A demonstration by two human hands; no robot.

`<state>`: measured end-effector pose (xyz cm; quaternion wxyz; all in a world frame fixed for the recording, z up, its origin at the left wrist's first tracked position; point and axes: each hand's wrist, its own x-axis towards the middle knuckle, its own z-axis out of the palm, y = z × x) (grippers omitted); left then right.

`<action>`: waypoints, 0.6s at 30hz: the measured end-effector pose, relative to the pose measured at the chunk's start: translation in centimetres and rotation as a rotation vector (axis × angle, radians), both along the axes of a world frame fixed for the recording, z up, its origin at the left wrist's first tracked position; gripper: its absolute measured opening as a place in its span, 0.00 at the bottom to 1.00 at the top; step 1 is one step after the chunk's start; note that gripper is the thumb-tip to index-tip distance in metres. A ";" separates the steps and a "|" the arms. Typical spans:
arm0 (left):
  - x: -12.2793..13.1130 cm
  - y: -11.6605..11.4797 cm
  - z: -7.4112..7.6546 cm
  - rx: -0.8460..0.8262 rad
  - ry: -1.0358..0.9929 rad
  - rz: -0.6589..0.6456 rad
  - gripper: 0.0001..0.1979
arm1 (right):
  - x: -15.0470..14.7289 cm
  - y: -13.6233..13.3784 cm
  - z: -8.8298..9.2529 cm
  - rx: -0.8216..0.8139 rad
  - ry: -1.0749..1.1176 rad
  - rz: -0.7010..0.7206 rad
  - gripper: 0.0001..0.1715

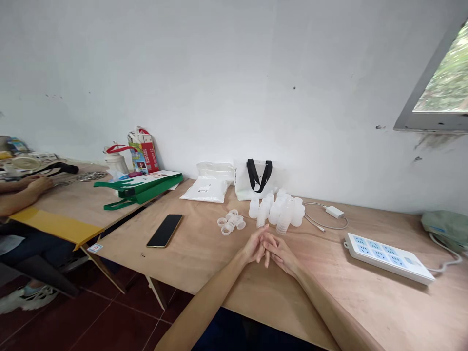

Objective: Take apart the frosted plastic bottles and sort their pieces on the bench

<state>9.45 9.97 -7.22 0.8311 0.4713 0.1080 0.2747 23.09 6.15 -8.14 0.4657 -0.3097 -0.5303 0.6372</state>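
A black-screened smartphone [165, 230] is lying toward the left of the worktop [197, 253]. At the far side, a white plastic pouch [204, 189] is resting left of a white bag [240, 185] with black handles. On the right, a white power strip [388, 257] is lying at a slant, and a white charging adapter [334, 211] is sitting beyond it. Farther left, a green bag [157, 190] is lying near a red printed bag [148, 156], which is standing beside a white bottle [117, 162].

Nothing legible — corner sticker [95, 247], pouch label [204, 188] too small.
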 end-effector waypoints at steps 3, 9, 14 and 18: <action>-0.2 -0.1 0.6 -0.028 -0.100 0.041 0.38 | 0.2 0.1 -0.3 -0.065 0.124 -0.004 0.30; -0.4 -0.4 0.1 0.094 0.010 -0.091 0.42 | 0.5 -0.3 0.0 -0.075 0.102 0.133 0.40; 0.1 -0.6 -0.7 0.190 -0.064 -0.070 0.44 | 0.5 -0.7 0.9 -0.042 0.020 0.175 0.38; 0.6 -0.8 -1.0 0.171 0.029 0.021 0.41 | 0.4 -0.9 1.4 -0.046 0.004 0.151 0.39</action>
